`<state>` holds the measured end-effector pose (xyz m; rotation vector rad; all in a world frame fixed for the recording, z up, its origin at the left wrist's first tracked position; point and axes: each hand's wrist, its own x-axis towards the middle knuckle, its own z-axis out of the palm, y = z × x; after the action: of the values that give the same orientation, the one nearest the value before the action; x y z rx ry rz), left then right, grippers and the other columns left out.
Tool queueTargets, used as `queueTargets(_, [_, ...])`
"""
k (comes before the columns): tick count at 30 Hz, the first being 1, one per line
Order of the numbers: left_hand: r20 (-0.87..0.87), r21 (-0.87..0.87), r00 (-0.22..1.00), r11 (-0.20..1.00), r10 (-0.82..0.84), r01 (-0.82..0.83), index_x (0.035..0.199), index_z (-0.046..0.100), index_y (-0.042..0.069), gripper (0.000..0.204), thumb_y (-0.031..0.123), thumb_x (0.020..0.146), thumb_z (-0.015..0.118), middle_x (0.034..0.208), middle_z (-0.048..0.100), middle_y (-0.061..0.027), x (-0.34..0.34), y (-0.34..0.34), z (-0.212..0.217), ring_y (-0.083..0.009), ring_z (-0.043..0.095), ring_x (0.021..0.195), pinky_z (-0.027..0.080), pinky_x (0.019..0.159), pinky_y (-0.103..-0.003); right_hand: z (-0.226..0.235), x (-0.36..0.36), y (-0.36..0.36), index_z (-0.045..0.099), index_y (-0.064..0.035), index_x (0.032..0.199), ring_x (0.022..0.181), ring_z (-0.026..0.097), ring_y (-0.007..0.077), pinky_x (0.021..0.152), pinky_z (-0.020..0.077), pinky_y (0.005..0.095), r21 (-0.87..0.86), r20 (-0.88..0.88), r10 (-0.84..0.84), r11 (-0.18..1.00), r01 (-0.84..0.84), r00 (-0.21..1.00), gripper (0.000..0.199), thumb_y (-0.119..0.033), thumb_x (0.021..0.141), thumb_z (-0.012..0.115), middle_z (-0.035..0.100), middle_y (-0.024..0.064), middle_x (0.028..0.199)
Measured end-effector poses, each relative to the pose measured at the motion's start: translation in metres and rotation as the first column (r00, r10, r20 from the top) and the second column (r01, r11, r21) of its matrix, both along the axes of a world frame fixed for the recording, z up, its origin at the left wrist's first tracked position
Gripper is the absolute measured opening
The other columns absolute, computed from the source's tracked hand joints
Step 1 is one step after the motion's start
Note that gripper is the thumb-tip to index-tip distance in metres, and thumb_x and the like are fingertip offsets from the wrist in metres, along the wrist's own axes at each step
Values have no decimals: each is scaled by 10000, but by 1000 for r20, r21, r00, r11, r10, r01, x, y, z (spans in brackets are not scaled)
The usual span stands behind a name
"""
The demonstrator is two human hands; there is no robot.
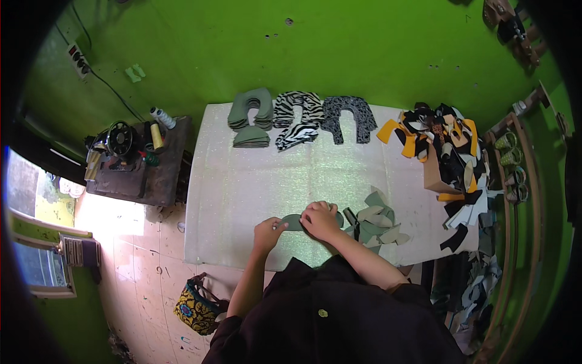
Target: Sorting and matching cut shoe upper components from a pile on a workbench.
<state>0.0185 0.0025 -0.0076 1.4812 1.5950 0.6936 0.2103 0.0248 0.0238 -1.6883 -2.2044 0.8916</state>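
At the table's near edge, my left hand (267, 235) pinches the left end of a grey-green cut piece (293, 222), thumb near its edge. Bent over the same piece is my right hand (321, 221), its fingers closed on it and hiding much of its right part. Close by on the right lies a loose heap of grey-green offcuts (379, 222), with a dark narrow object (351, 216) at its left side; I cannot make out its kind.
Along the table's (242, 182) back stand stacks of green U-shaped pieces (264, 97), zebra-print pieces (313, 104) and a grey patterned stack (332, 124). A box (431, 173) overflows with scraps at right. A sewing machine (120, 141) stands left; a patterned bag (195, 308) is on the floor.
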Motion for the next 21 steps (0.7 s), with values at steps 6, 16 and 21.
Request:
queueTargets(6, [-436,354,889,935,138,28,998,583,90,349,247,704,688,875,589,-88,14,-4,8,-251,565,810,398,714,-388,45,26,-20,616,-144,917,1056,464,217,921,235,524,328,-155,-170,920,213,973,181,-213,750,620,544,35,1014])
queueTargets(16, [-289,557,947,829,144,44,1007,582,90,325,140,695,659,931,558,-88,40,8,60,-263,524,918,347,791,-384,54,131,-86,623,-123,943,1010,511,233,932,252,515,223,189,-368,919,325,910,225,-211,737,619,586,45,988])
queueTargets(21, [-124,535,992,843,11,58,966,599,79,275,79,697,657,842,562,-100,62,8,75,-245,547,818,387,751,-339,49,128,-85,630,-62,899,790,579,283,940,288,481,304,7,-541,802,514,841,175,-180,779,582,632,99,820])
